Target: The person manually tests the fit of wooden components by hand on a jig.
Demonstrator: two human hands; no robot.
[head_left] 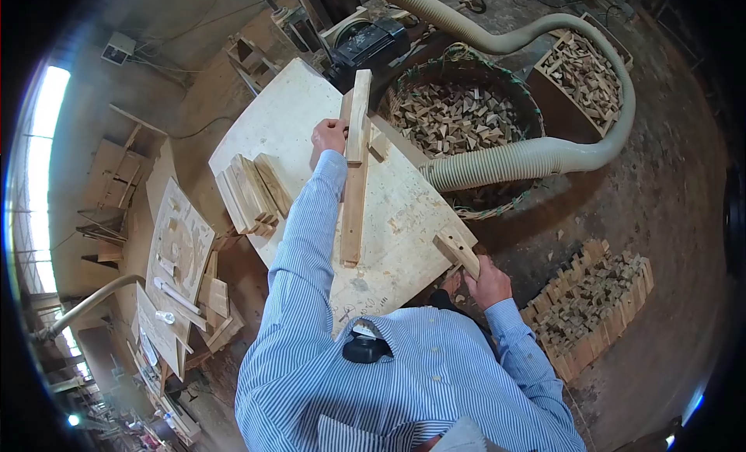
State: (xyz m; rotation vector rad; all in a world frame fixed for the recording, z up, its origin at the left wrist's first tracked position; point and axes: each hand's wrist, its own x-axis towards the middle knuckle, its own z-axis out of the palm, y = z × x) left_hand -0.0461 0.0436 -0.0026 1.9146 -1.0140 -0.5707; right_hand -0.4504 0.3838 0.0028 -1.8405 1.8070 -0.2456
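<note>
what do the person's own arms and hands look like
The left sleeve and right sleeve match: long, light blue and white, finely striped, reaching about to the wrist. The left hand and right hand are bare, with no gloves. No markings or cables show on either arm.

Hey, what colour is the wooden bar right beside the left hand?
The wooden bar is pale tan; the head view shows it best.

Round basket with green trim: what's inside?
Small wood offcuts, heaped in the basket. The corrugated hose crosses over, hiding a band of contents; the pile covers the bottom.
</note>
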